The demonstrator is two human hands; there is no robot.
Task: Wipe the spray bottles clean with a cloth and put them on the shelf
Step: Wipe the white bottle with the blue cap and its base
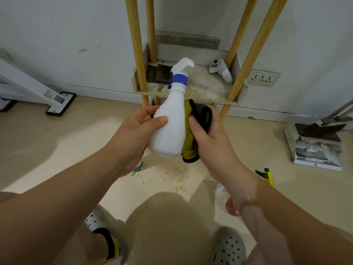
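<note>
wiping looks to be the step in hand. white spray bottle [170, 129] sits at centre frame, held off the floor in front of the shelf [200, 90], not yet on it. left hand [133, 134] grips the bottle's body from the left, thumb curled across the near face, fingers wrapped behind. right hand [208, 138] holds a yellow cloth [191, 148] with black edging bunched against the bottle's right flank, fingers curled round the wad, thumb pressing it to the plastic. bottle's long axis runs near upright, leaning a little toward the upper right of frame: base down toward the person, spray head up, nozzle pointing upper right at the shelf. to do this well, likely: the left hand turns the bottle while the cloth runs base to neck, so every face gets covered. blue collar [179, 79] and trigger want a pass too. firm left grip advised, since smooth plastic may slip. green-trigger bottle [266, 175] waits on the floor at lower right, partly hidden by the forearm.
</note>
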